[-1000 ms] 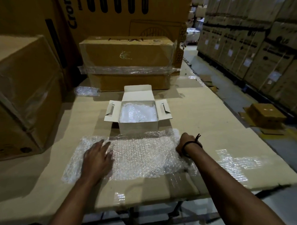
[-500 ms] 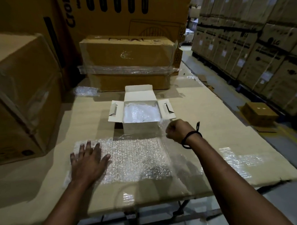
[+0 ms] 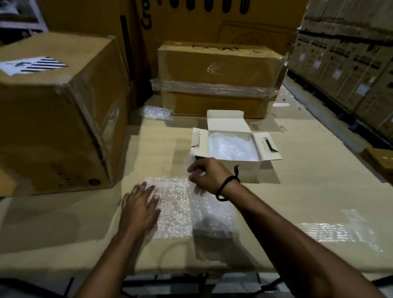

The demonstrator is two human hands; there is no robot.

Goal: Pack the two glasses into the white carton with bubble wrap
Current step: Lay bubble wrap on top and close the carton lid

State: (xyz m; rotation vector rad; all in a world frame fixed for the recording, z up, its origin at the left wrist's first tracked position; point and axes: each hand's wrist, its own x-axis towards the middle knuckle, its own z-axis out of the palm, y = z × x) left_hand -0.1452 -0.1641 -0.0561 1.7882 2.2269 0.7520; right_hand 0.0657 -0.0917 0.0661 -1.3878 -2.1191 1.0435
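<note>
Surface: you are working on a table covered by a sheet of brown cardboard [image 3: 304, 189], glossy in patches near your right arm.
Room: a dim warehouse, with a wall of stacked brown cartons [image 3: 355, 60] along your right side.
Left hand: your left hand [image 3: 139, 208] lies spread, palm down, on the near left part of the bubble wrap sheet [image 3: 177, 207].
Right hand: your right hand [image 3: 206, 174] pinches the sheet's far edge and holds it lifted off the table; a black wristband [image 3: 226, 188] sits on that wrist.
White carton: the white carton [image 3: 249, 171] stands just beyond your right hand, its three flaps open, with more bubble wrap [image 3: 231, 145] inside; what that wrap hides you cannot tell.
Left of you: one large brown box [image 3: 45, 123] stands close to the sheet's left edge.
Behind the carton: two film-bound boxes [image 3: 217, 65] stacked one on the other, and a tall printed carton [image 3: 209, 19] behind them.
Loose items: one scrap of bubble wrap [image 3: 156, 112] at the back, one small brown box [image 3: 384, 162] on the floor at right.
Count: one white carton, one flat sheet, two hands on it.
</note>
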